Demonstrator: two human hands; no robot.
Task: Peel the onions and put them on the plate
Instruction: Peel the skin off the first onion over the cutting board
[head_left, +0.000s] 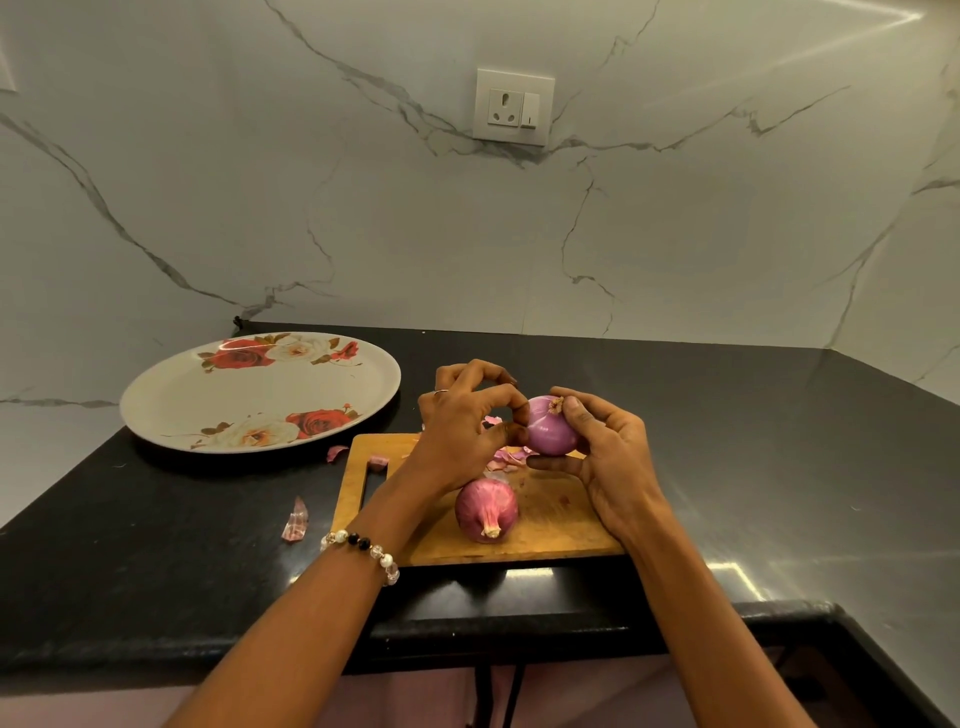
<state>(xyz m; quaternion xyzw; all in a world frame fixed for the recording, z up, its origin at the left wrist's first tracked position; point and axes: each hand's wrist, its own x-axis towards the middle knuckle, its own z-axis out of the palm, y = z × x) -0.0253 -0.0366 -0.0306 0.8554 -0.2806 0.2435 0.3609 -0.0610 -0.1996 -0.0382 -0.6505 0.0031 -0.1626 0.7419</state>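
While the peeled onion (551, 426) sits lifted above the far edge of the cutting board (540, 525), my right hand (608, 457) cups it from the 3 o'clock side, thumb at the root tuft on top and fingers curled underneath. My left hand (467, 421) meets it from 9 o'clock, thumb and forefinger pinching at the onion's skin, the other fingers arched above. A beaded bracelet (363, 551) circles the left wrist and a thin ring shows on one finger.

Directly below, at 6 o'clock from the held bulb, the second onion (485, 512) lies on the board with its papery red skin on, stem end toward me. Loose skin scraps (506, 460) lie on the board between the two, with more peel (336, 453) off the board's 10 o'clock corner and a pale pink strip (296, 522) on the tabletop (156, 545) at 9 o'clock.

The floral plate (171, 410), rose-printed, rests on the black tabletop at 10 o'clock from the board, holding no onions. A marble-veined wall (363, 208) rises behind, with a socket and switch (513, 106) at 12 o'clock.
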